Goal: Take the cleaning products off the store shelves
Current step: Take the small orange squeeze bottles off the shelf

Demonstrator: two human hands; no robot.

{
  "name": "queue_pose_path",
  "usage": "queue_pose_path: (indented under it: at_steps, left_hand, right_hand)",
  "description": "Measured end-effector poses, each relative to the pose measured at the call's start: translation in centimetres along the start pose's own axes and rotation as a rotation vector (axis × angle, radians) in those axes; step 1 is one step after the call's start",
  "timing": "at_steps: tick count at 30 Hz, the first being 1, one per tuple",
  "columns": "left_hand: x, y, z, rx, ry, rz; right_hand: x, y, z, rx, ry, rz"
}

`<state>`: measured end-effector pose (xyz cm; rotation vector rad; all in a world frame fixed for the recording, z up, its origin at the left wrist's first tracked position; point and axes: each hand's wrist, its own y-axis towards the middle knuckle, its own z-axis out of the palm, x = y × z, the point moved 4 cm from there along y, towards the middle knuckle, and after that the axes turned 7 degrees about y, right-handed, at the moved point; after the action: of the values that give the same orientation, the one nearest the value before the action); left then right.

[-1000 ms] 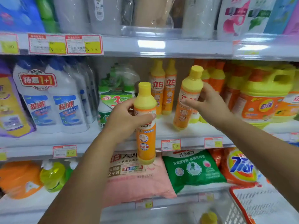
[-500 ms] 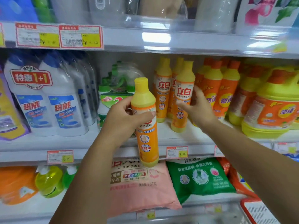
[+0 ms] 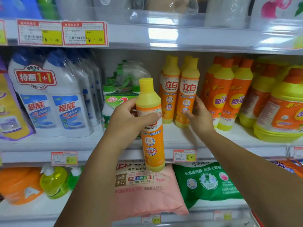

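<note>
Since a second ago, my right hand (image 3: 199, 118) has set its orange dish-soap bottle (image 3: 186, 94) back upright on the middle shelf (image 3: 180, 138), beside a matching bottle (image 3: 169, 89); earlier it was lifted and tilted. Now the fingers (image 3: 186, 112) are loosely spread, thumb against the bottle's right side and fingertips touching its lower label, not closed around it. My left hand (image 3: 129, 120) is wrapped around the upper body of another yellow-capped bottle (image 3: 150, 126), thumb across the label front, holding it upright and slightly tilted in front of the shelf edge, clear of the shelf. To the left stand white toilet-cleaner bottles (image 3: 54, 99) with blue caps and a green-capped multipack (image 3: 119, 95). To the right are orange bottles with orange caps (image 3: 227, 95) and a big yellow jug (image 3: 282, 110). Below lie a pink detergent bag (image 3: 147, 190) and a green bag (image 3: 208, 181)
</note>
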<state>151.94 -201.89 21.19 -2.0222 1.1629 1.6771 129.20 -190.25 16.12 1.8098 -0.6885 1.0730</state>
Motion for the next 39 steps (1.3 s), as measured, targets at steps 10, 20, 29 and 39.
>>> queue_pose_path:
  at_steps: [10, 20, 29, 39]
  left_hand:
    - [0.5, 0.5, 0.1, 0.018, -0.019, -0.008]
    - [-0.2, 0.3, 0.2, 0.043, 0.0, 0.027]
    - [-3.4, -1.9, 0.9, 0.131, -0.009, 0.14]
    - [-1.7, -0.8, 1.2, 0.061, 0.014, 0.203]
  right_hand:
    - [-1.2, 1.4, 1.0, 0.012, 0.021, 0.061]
    - [1.8, -3.1, -0.9, -0.064, 0.08, 0.094]
    - [6.6, -14.2, 1.5, 0.427, 0.057, 0.036]
    - [8.3, -9.4, 0.4, 0.245, 0.102, -0.111]
